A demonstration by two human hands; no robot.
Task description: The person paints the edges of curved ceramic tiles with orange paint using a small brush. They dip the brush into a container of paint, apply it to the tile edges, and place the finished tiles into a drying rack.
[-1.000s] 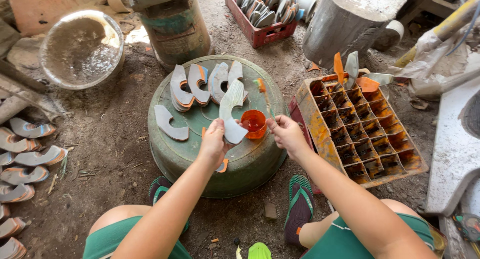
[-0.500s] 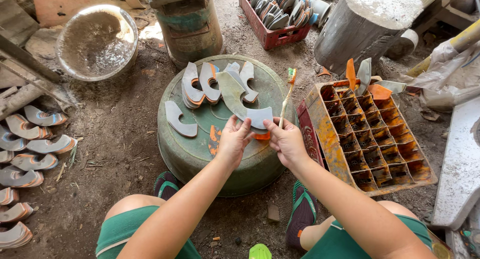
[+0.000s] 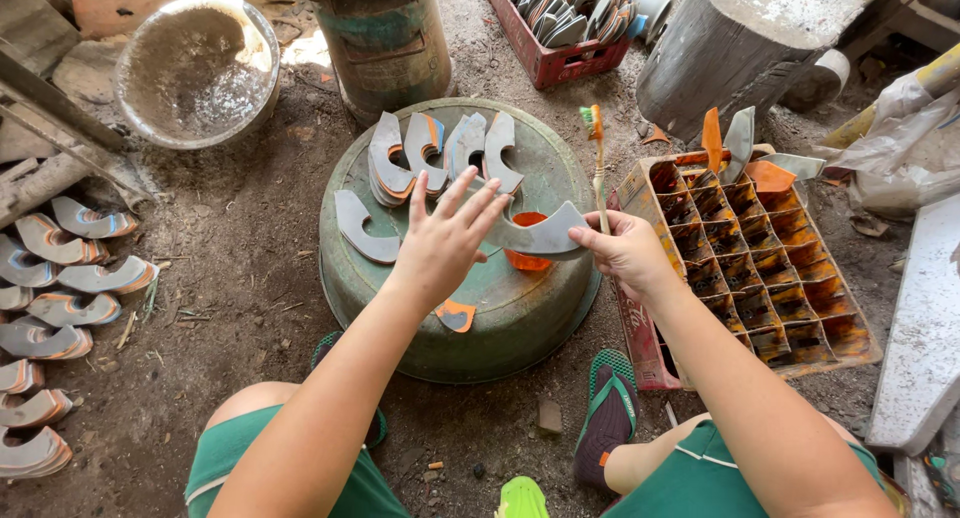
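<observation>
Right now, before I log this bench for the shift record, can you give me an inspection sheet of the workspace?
Surface: upturned green metal tub on a dirt floor.
Job's things: grey curved piece, toothbrush, small orange cup, stacked curved pieces.
Clutter: compartment crate, red crate, metal bowl.
Grippers: left hand rests open on the piece; right hand grips piece and toothbrush.
Cables: nothing seen.
Surroundings: more pieces on the ground.
</observation>
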